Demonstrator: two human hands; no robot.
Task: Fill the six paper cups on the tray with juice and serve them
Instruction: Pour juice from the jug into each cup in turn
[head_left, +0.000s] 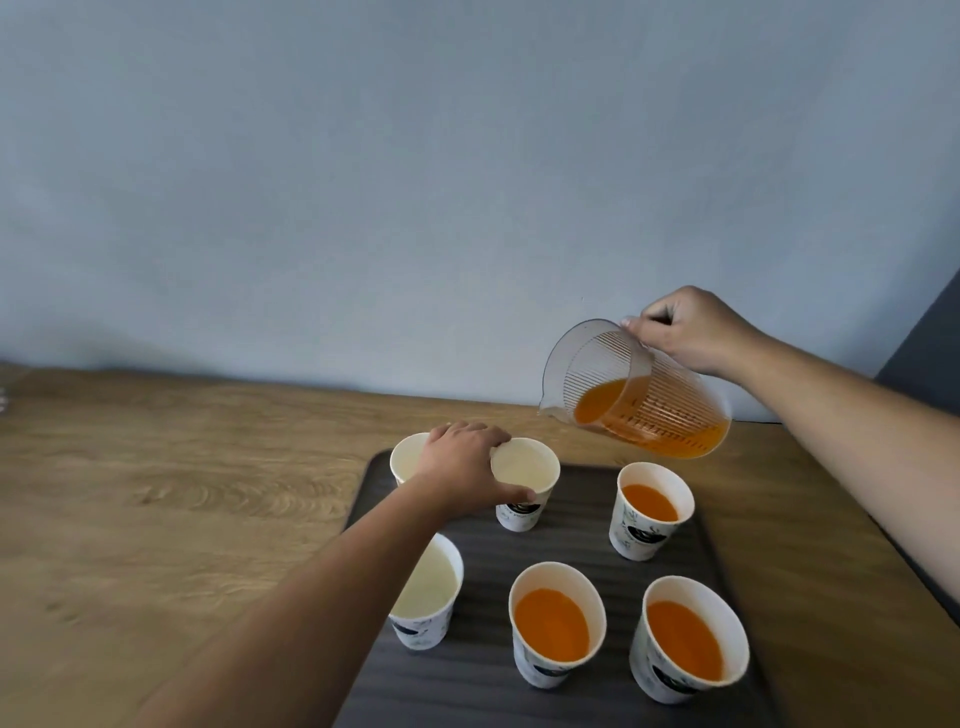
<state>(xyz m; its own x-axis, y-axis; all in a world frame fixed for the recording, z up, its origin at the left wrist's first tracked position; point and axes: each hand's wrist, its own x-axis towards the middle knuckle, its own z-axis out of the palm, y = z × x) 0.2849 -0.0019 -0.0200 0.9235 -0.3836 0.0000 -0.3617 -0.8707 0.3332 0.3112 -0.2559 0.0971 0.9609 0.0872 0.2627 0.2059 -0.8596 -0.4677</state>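
Dark tray (571, 551) on a wooden counter (182, 493). Front row: front-right cup (685, 639) and front-centre cup (553, 623) hold juice; front-left cup (431, 587) is empty. Back row: back-right cup (649, 506) holds juice; the left hand (462, 467) curls round the empty back-middle cup (527, 467), with the empty back-left cup (408, 460) just beside it. The right hand (691, 327) grips the tilted juice jug (639, 400) in the air above the back-right cup.

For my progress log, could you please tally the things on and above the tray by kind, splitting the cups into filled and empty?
Paper cups with juice: 3
Empty paper cups: 3
Jug of juice: 1
Tray: 1
Total: 8
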